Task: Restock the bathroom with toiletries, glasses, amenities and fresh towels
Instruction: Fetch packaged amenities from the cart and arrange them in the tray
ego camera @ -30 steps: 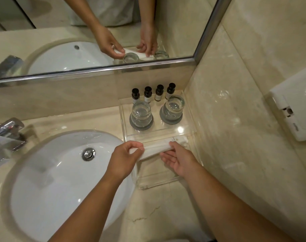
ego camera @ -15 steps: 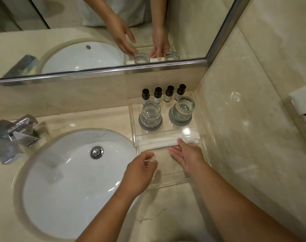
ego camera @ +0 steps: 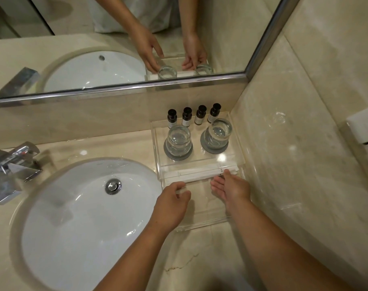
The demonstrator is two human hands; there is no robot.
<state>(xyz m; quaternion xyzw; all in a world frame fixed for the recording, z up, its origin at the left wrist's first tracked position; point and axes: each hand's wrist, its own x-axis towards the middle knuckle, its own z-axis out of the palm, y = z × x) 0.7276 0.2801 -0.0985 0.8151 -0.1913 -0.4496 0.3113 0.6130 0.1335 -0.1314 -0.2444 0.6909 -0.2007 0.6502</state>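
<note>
One big beige marble counter (ego camera: 199,259) is taken up by a white sink (ego camera: 73,217), mirror (ego camera: 115,49) behind. A clear tray (ego camera: 202,162) is parked in the corner, a white sachet (ego camera: 199,172) laid along it. Right hand (ego camera: 231,187) is spread flat, thumb touching the sachet; left hand (ego camera: 171,203) is curled, grip unclear. Bottle (ego camera: 172,118) labels can't be read.

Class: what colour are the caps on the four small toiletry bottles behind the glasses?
Black caps on the toiletry bottles, clearest in the head view.
</note>
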